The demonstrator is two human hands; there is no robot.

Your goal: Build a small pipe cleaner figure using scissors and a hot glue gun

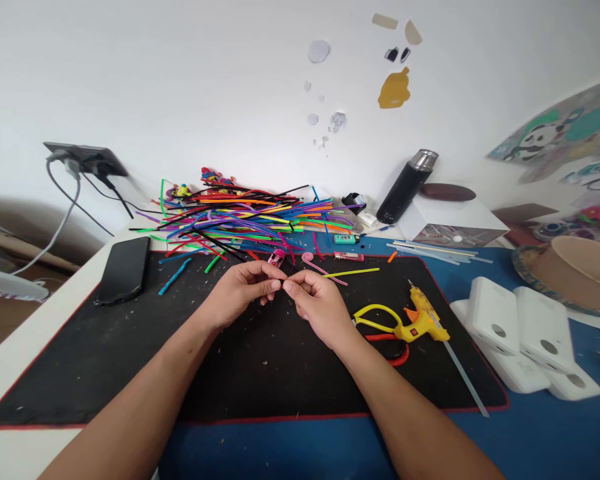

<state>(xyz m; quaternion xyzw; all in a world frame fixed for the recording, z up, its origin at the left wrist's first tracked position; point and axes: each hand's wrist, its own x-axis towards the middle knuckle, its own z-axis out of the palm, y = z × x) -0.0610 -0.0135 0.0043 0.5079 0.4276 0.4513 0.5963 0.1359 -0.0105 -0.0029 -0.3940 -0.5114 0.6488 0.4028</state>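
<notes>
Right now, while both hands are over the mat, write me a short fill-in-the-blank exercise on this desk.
The left hand and right hand are close together above a mat whose main colour is ____.
The smartphone lies nearer to the ____ hand than to the other.
The hot glue gun is mainly ____ in colour.
The cap of the thermos flask is ____.
Missing words: black; left; yellow; silver.

L hand [247, 291] & R hand [321, 307] pinched, side by side; L forearm [153, 380] from 7 o'clk, R forearm [397, 400] from 5.
</notes>
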